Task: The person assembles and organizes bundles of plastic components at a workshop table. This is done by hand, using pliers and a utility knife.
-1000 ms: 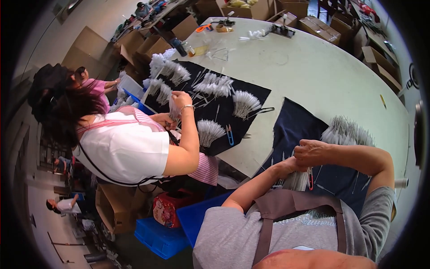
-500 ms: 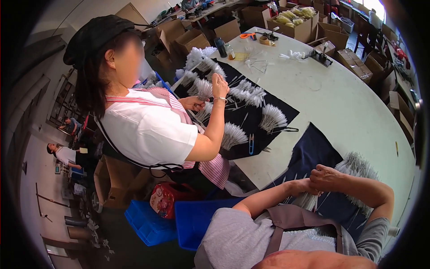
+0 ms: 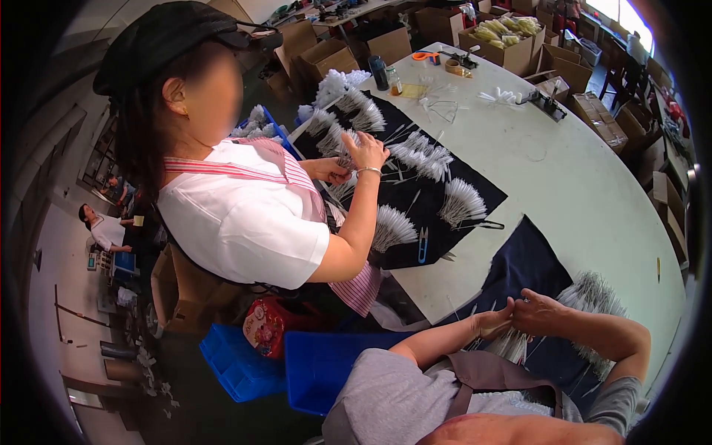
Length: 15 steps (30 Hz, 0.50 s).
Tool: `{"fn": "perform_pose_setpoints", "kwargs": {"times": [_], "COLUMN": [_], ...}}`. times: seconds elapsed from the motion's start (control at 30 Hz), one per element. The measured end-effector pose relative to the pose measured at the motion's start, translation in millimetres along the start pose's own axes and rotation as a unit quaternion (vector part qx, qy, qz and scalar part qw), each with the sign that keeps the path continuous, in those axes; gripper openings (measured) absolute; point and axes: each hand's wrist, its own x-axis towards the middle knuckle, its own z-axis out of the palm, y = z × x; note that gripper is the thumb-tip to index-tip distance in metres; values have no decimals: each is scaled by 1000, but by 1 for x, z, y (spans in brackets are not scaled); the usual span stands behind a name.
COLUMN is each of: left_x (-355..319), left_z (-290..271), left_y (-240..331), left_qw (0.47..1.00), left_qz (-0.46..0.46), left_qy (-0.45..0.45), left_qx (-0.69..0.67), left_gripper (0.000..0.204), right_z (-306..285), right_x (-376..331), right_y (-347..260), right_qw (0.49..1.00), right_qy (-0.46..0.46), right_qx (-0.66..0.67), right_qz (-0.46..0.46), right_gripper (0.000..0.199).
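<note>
My left hand (image 3: pixel 491 323) is closed at the top of a bundle of thin white stems (image 3: pixel 509 347), which fans out below it. Right beside it, my right hand (image 3: pixel 541 314) has its fingers bent together, touching or nearly touching the left; what they pinch is too small to make out. Under both hands lies a dark blue cloth (image 3: pixel 523 256). A thick pile of white-tipped stems (image 3: pixel 593 297) rests on the cloth beyond my right forearm. Several loose stems lie around the bundle.
A co-worker (image 3: pixel 245 215) at my left handles stems over a black cloth (image 3: pixel 400 248) holding fanned bundles (image 3: pixel 463 202) and blue thread snips (image 3: pixel 423 245). Blue bins (image 3: pixel 326 371) and a red container (image 3: pixel 278 326) stand below the pale table (image 3: pixel 593 200). Bottles, tape and orange-handled scissors (image 3: pixel 426 56) lie at its far end.
My right fingers have lifted and shifted slightly over the left hand, and more of the stem bundle shows. The co-worker's raised hand has opened and lowered. The whole view has shifted a little.
</note>
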Motion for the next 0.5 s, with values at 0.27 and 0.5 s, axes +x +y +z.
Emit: {"fn": "perform_pose_setpoints", "kwargs": {"times": [0.27, 0.5], "left_x": [11, 33], "left_z": [0, -26], "left_y": [15, 5], "left_qw": [994, 984], "left_qz": [-72, -132], "left_qy": [71, 34], "left_qx": [-41, -118], "left_gripper": [97, 84], "right_z": [3, 4], "right_x": [2, -14], "right_y": [6, 12], "right_qw": [999, 996], "right_qy": [-33, -74], "right_qx": [-16, 13], "right_qz": [6, 39], "right_gripper": [12, 13]}}
